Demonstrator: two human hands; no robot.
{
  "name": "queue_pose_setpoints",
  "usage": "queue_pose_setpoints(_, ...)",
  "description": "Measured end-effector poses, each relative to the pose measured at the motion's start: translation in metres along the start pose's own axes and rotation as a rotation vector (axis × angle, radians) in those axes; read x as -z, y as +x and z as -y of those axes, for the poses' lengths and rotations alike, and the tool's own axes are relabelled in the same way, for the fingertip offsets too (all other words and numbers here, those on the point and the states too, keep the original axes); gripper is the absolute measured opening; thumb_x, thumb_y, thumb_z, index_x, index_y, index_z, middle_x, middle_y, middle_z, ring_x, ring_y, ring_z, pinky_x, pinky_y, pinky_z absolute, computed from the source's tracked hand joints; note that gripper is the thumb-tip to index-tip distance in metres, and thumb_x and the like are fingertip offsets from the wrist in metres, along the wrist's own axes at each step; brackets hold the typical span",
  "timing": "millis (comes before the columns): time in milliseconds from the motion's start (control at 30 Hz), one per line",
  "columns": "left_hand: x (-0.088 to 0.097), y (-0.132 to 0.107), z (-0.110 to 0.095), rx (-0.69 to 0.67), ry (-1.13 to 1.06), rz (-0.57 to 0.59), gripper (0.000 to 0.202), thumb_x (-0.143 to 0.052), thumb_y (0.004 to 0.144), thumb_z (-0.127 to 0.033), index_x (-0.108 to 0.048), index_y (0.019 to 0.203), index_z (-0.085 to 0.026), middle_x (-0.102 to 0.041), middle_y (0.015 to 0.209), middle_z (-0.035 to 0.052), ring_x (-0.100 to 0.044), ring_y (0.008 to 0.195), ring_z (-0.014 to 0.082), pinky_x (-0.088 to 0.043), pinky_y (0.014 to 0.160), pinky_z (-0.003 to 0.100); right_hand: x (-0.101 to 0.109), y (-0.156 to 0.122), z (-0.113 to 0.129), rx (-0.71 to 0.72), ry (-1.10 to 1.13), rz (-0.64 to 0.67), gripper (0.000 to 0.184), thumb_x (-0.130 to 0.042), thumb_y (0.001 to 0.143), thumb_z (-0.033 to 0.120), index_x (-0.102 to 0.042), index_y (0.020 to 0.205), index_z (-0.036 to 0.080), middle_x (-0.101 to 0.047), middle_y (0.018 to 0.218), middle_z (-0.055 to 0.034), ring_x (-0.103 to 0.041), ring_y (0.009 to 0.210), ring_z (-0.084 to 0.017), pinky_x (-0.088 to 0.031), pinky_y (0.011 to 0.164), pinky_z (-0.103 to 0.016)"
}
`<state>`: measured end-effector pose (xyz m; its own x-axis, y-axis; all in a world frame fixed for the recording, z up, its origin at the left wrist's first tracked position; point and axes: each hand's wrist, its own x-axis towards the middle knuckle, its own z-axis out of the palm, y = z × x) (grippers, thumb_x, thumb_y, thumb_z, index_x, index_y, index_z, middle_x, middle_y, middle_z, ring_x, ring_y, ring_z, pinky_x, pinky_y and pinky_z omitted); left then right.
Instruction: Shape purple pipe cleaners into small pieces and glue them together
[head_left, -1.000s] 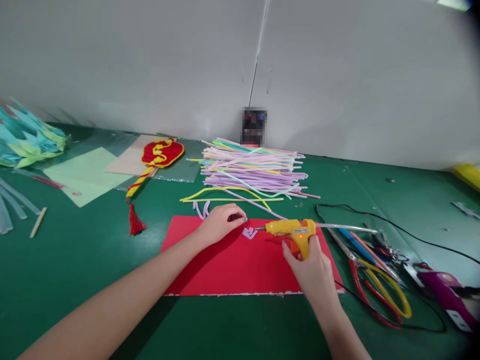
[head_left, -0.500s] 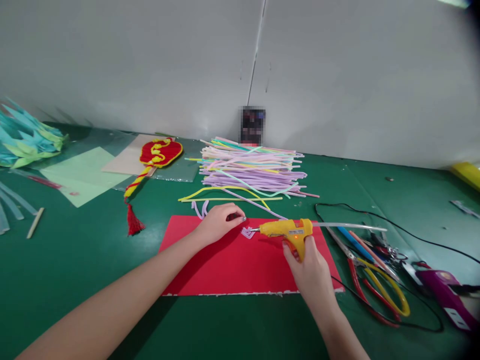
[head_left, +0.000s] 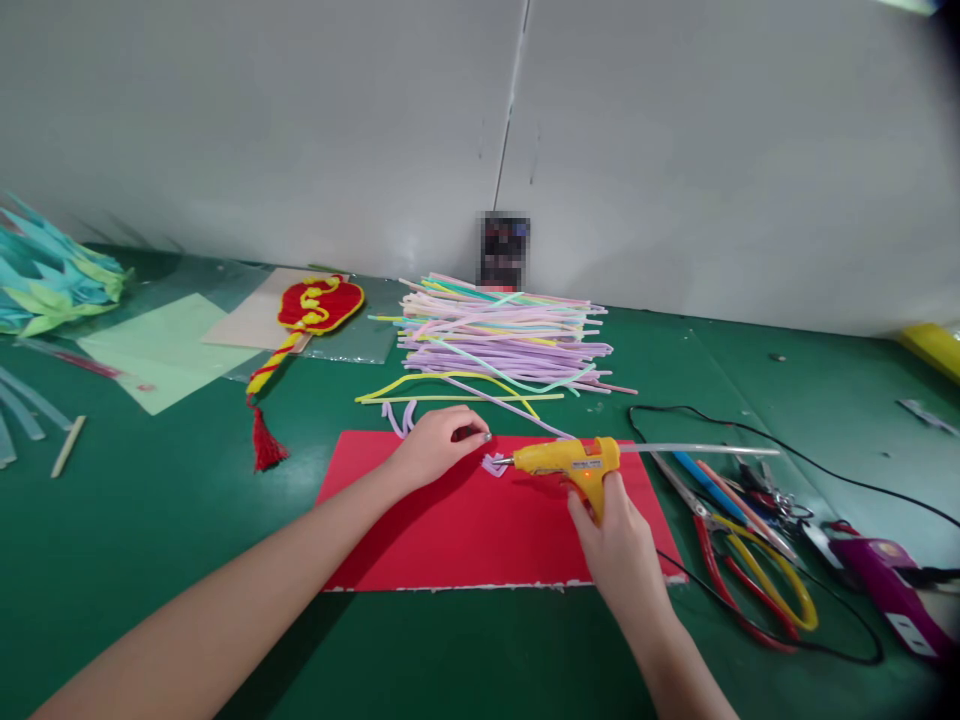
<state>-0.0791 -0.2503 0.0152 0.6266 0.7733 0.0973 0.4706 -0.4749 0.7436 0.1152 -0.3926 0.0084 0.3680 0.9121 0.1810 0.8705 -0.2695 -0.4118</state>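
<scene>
My right hand [head_left: 621, 540] grips a yellow hot glue gun [head_left: 566, 458] by its handle, with a small light glowing on its body. A clear glue stick [head_left: 697, 449] juts from the gun's back. The nozzle points left and meets, or hovers just over, a small bent lilac pipe-cleaner piece [head_left: 493, 465] on the red board [head_left: 465, 540]. Just up and left of that piece is my left hand [head_left: 439, 445], its fingers curled with tips close together; what they pinch, if anything, cannot be made out. Short lilac pipe-cleaner curls [head_left: 397, 418] lie behind its wrist.
A pile of pastel pipe cleaners [head_left: 510, 340] lies behind the board. Left stand a red-and-yellow fan [head_left: 321, 305] with tassel and a green sheet [head_left: 165, 350]. On the right are red-and-yellow-handled pliers [head_left: 750, 580], a black cord [head_left: 795, 460] and a purple tool [head_left: 892, 590].
The glue gun and my right hand have shifted slightly left, bringing the nozzle further over the lilac piece. My left hand has barely moved.
</scene>
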Motion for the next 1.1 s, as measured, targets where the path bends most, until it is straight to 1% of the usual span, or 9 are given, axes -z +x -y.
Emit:
queue_pose_setpoints(267, -0.001, 0.000, 0.000, -0.008, 0.003, -0.010, 0.014, -0.049, 0.080, -0.025, -0.062, 0.078, -0.020, -0.062, 0.080, -0.0016, -0.055, 0.074, 0.0125, -0.040, 0.065, 0.023, 0.001, -0.001, 0.000, -0.037, 0.028, 0.012, 0.028, -0.037, 0.083, 0.039, -0.044, 0.099, 0.018, -0.060, 0.069, -0.0082, -0.060, 0.056, -0.024, -0.036, 0.037, -0.027)
queue_pose_setpoints(467, -0.001, 0.001, 0.001, -0.009, 0.010, -0.005, 0.016, -0.048, 0.080, -0.026, -0.062, 0.079, -0.020, -0.062, 0.081, -0.0011, -0.055, 0.073, 0.0127, -0.040, 0.065, 0.024, 0.002, -0.001, 0.000, -0.050, 0.043, 0.009, 0.025, -0.036, 0.083, 0.040, -0.044, 0.095, 0.020, -0.059, 0.066, -0.0070, -0.058, 0.052, -0.023, -0.034, 0.035, -0.027)
queue_pose_setpoints(600, -0.001, 0.000, 0.002, -0.010, 0.010, -0.006, 0.015, -0.048, 0.080, -0.026, -0.062, 0.079, -0.020, -0.062, 0.081, -0.0015, -0.055, 0.074, 0.0126, -0.040, 0.065, 0.023, 0.000, 0.000, -0.001, -0.038, 0.029, -0.015, 0.026, -0.036, 0.083, 0.043, -0.043, 0.093, 0.020, -0.057, 0.064, -0.0054, -0.058, 0.051, -0.023, -0.035, 0.036, -0.027)
queue_pose_setpoints(700, -0.001, 0.001, 0.002, -0.016, 0.003, -0.003, 0.016, -0.048, 0.080, -0.027, -0.062, 0.080, -0.020, -0.063, 0.081, -0.0015, -0.056, 0.076, 0.0126, -0.040, 0.066, 0.023, -0.002, 0.002, 0.001, -0.035, 0.041, -0.057, 0.029, -0.041, 0.080, 0.048, -0.042, 0.089, 0.021, -0.053, 0.060, -0.0018, -0.055, 0.047, -0.021, -0.036, 0.037, -0.027)
queue_pose_setpoints(833, -0.002, 0.001, 0.004, -0.022, 0.002, -0.006, 0.017, -0.048, 0.080, -0.028, -0.063, 0.080, -0.020, -0.062, 0.080, -0.0013, -0.055, 0.073, 0.0130, -0.040, 0.064, 0.023, 0.000, 0.005, 0.005, -0.095, 0.114, -0.121, 0.042, -0.053, 0.069, 0.058, -0.041, 0.086, 0.022, -0.047, 0.055, 0.0030, -0.049, 0.041, -0.017, -0.036, 0.035, -0.025)
queue_pose_setpoints(900, -0.002, 0.001, 0.005, -0.026, -0.001, -0.009, 0.017, -0.048, 0.080, -0.028, -0.063, 0.080, -0.020, -0.062, 0.080, -0.0012, -0.055, 0.072, 0.0130, -0.040, 0.064, 0.023, 0.005, 0.005, 0.006, -0.096, 0.168, -0.148, 0.042, -0.051, 0.071, 0.058, -0.040, 0.088, 0.022, -0.051, 0.061, 0.0006, -0.052, 0.047, -0.017, -0.038, 0.038, -0.026)
queue_pose_setpoints(967, -0.003, 0.001, 0.005, -0.031, -0.003, -0.012, 0.017, -0.048, 0.080, -0.028, -0.063, 0.080, -0.020, -0.062, 0.081, -0.0009, -0.055, 0.073, 0.0132, -0.040, 0.065, 0.024, 0.010, 0.006, 0.005, -0.052, 0.198, -0.171, 0.034, -0.043, 0.079, 0.053, -0.040, 0.090, 0.021, -0.055, 0.071, -0.0036, -0.056, 0.057, -0.019, -0.042, 0.045, -0.027)
queue_pose_setpoints(1033, -0.003, 0.001, 0.005, -0.032, 0.001, -0.015, 0.018, -0.047, 0.081, -0.028, -0.063, 0.081, -0.020, -0.062, 0.082, -0.0006, -0.056, 0.074, 0.0136, -0.041, 0.067, 0.024, 0.015, 0.011, 0.000, 0.006, 0.190, -0.189, 0.029, -0.037, 0.084, 0.049, -0.041, 0.090, 0.020, -0.056, 0.078, -0.0061, -0.056, 0.065, -0.020, -0.043, 0.052, -0.028)
queue_pose_setpoints(1100, -0.003, 0.000, 0.005, -0.038, 0.005, -0.018, 0.019, -0.045, 0.082, -0.028, -0.062, 0.081, -0.020, -0.062, 0.082, -0.0004, -0.056, 0.076, 0.0140, -0.041, 0.068, 0.024, 0.021, 0.021, -0.010, 0.054, 0.147, -0.205, 0.029, -0.036, 0.085, 0.048, -0.042, 0.091, 0.020, -0.055, 0.080, -0.0067, -0.055, 0.070, -0.020, -0.043, 0.058, -0.029)
